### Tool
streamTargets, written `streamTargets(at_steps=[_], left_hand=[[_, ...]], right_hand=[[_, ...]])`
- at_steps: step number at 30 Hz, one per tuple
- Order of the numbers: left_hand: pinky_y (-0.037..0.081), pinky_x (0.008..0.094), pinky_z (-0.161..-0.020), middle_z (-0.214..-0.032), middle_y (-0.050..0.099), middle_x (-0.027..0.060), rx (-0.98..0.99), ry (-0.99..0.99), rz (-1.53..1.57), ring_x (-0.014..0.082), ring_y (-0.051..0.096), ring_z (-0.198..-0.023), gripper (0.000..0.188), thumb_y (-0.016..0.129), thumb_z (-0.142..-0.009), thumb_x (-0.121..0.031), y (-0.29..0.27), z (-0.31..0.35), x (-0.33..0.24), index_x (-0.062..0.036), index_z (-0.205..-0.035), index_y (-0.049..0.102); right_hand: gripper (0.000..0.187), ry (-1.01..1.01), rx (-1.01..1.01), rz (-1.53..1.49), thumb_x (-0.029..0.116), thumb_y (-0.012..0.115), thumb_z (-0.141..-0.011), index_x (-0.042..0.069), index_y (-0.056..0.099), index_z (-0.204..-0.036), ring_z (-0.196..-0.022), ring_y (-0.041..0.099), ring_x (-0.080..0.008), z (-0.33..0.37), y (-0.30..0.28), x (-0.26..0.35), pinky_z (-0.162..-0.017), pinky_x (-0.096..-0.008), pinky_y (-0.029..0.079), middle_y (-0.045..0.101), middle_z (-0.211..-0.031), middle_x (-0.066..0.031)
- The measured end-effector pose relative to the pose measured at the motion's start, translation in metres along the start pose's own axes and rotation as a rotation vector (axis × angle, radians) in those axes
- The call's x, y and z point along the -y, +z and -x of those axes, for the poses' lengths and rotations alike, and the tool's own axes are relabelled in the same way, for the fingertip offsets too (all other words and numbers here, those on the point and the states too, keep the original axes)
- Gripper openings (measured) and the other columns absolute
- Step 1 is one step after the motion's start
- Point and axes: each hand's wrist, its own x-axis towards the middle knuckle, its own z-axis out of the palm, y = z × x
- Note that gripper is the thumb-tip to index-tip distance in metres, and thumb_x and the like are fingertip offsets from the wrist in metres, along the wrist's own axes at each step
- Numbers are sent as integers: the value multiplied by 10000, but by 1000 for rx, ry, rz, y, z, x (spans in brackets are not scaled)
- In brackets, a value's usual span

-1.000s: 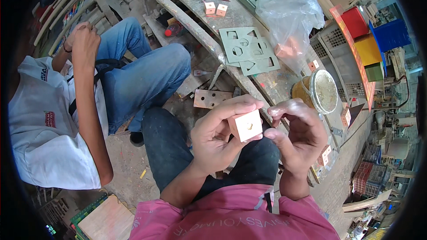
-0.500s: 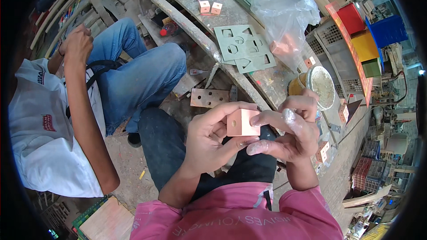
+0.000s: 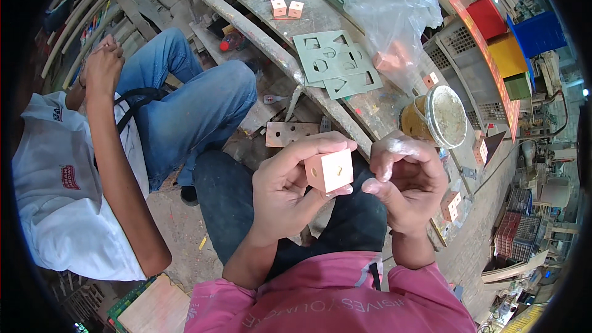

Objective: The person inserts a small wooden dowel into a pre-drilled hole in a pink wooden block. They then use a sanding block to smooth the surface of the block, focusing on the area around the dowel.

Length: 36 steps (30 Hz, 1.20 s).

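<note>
Pinched between the thumb and fingers of my left hand (image 3: 280,185) is a small pale wooden cube (image 3: 330,171). Two of its faces show, each with a hole; the hole on the brighter face looks partly filled. Just right of the cube, apart from it, is my right hand (image 3: 410,185). Its fingers are curled, with a gap between thumb and forefinger and nothing visible between them. Whitish paste smears its fingertips. Beyond the right hand stands a tub (image 3: 447,117) of pale paste on the workbench (image 3: 364,120).
Green stencil sheets (image 3: 333,55), a plastic bag (image 3: 394,12) with blocks and two loose cubes (image 3: 287,8) lie on the bench. More drilled blocks (image 3: 451,206) sit to the right. At left a seated person (image 3: 92,166) has hands together. A holed board (image 3: 290,134) lies below the bench edge.
My right hand has drawn back from the cube to the right, its fingers curling in. The cube has turned in my left hand, so a face with a hole now shows.
</note>
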Motion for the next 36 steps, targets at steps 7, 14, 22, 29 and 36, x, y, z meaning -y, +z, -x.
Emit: streamTargets(at_steps=[7,14,22,29,36], left_hand=[[540,273,-818,-1218,555,170,-5,32,-40,175,602,-1021,430,646,-753,156,3,-4,-2,46,-1161,564],[526,277,-810,-1188,555,152,-23,33,-144,157,595,-1017,432,689,-743,122,0,-1,2,36,-1149,571],[536,294,-819,-1187,565,176,0,-39,140,177,619,-998,449,719,-746,92,2,0,4,37,-1161,556],[535,303,-844,-1166,592,183,-3,-9,-13,183,625,-1002,472,716,-757,79,2,0,-1,66,-1191,530],[544,287,-821,-1146,603,178,-23,7,-205,187,622,-1018,390,617,-763,138,3,2,-16,84,-1146,568]], right_hand=[[369,-252,27,283,35,758,-724,-29,625,-1061,-837,603,-224,-10,5,4,-715,-331,449,681,-863,-126],[373,-369,110,618,158,724,-767,4,633,-1095,-825,585,-226,0,0,5,-752,-371,379,707,-891,-98],[576,-238,-48,172,162,734,-797,-16,477,-1280,-1069,509,-312,15,6,-10,-913,-409,400,670,-1072,-207],[369,-334,31,690,337,743,-717,122,716,-1016,-1064,496,-332,0,4,0,-920,-404,354,555,-1277,-229],[328,-315,124,966,423,640,-777,200,731,-1001,-1102,464,-323,-2,5,14,-922,-399,270,547,-1284,-227]])
